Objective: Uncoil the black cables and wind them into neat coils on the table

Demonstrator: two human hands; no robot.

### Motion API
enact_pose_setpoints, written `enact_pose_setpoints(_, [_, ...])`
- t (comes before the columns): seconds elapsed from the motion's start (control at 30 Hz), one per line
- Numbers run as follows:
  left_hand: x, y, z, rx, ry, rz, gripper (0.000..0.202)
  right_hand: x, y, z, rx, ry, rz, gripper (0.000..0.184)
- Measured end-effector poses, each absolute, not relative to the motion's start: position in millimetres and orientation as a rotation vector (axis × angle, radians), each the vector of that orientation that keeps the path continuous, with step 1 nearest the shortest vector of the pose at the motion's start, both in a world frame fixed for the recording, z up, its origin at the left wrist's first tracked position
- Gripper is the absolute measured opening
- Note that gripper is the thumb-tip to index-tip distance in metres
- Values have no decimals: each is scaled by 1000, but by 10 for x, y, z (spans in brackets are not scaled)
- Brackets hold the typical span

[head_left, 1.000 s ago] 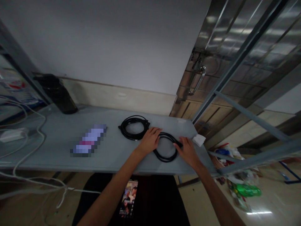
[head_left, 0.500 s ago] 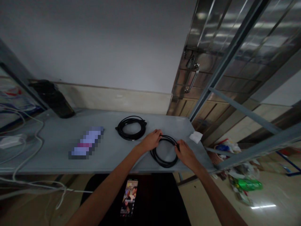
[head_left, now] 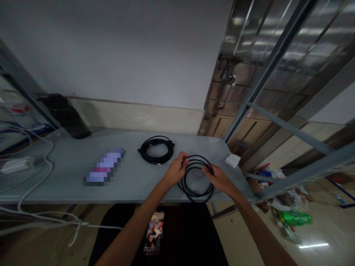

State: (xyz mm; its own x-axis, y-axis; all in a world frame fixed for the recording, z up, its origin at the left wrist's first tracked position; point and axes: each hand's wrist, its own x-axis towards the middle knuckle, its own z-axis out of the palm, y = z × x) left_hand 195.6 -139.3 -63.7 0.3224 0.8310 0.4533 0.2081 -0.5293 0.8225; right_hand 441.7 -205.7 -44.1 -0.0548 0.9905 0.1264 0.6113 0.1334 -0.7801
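A black cable [head_left: 197, 195] is wound in a loose coil of several loops near the table's front edge, its loops somewhat fanned apart. On the coil's left side my left hand [head_left: 176, 170] is closed, pinching the cable at the upper left. My right hand [head_left: 216, 178] grips the same coil from the right, its thumb reaching inward over the loops. Behind and left of my left hand lies a second coiled black cable [head_left: 156, 161], touched by neither hand.
A phone with a blurred screen [head_left: 104, 167] lies on the grey table [head_left: 130, 184]. A dark bottle [head_left: 68, 117] stands at the back left, near white cords [head_left: 47, 166]. Crumpled white paper [head_left: 233, 160] sits by the right edge. Another phone [head_left: 154, 232] rests on my lap.
The loops of the held coil have spread apart. My left hand has shifted slightly left and down, and my right thumb now reaches further in over the loops.
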Motion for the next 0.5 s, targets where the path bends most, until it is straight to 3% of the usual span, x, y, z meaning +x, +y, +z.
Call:
enact_pose_setpoints(0.23, [1875,-1436,-601,1617,908,1360,32,4590,-2272,62,-1492,-1518,875,69])
enact_pose_setpoints(0.5, [1453,-1539,-189,1289,750,1538,48,5243,-2806,665,-1450,-1011,553,68])
